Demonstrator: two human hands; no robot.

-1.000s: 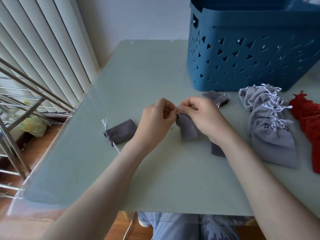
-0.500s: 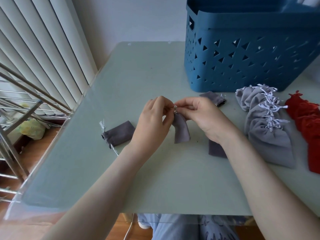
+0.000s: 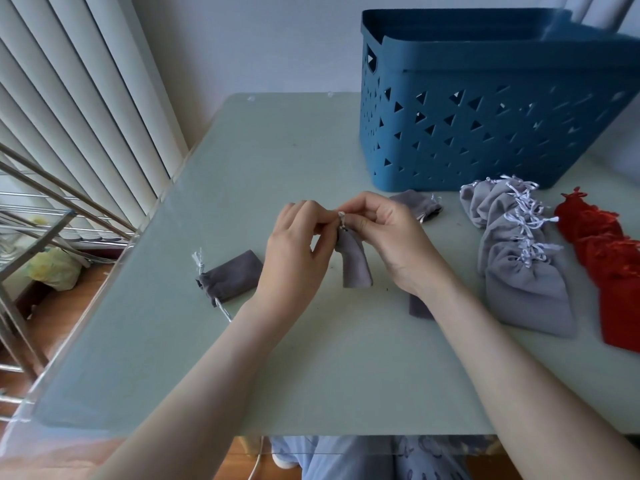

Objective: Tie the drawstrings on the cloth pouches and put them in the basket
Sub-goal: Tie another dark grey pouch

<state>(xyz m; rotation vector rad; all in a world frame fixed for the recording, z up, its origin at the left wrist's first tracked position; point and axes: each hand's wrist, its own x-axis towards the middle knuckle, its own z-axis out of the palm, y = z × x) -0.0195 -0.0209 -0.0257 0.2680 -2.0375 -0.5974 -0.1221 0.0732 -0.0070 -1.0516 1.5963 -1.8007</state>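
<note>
Pale wall [image 3: 277,46] behind the green glass-topped table [image 3: 242,161]; white vertical blinds [image 3: 69,98] along its left edge, a metal rack [image 3: 52,199] over wooden floor [image 3: 55,317]

A dark grey pouch [image 3: 356,263] hangs by its drawstring at centre frame; a second dark grey pouch [image 3: 231,277] lies left of it, cords loose. Light grey pouches [image 3: 519,261] and red pouches [image 3: 611,268] line the right edge below the blue basket [image 3: 485,133].

My pale green counter [image 3: 263,358] stands against a white wall [image 3: 259,43], with vertical blinds [image 3: 79,98] hanging at its left. Beside it, a metal rack [image 3: 41,216] stands on a wooden floor [image 3: 62,317], where a yellow-green bag [image 3: 52,268] lies. My patterned blue trousers [image 3: 363,459] show below the counter's near edge.
</note>
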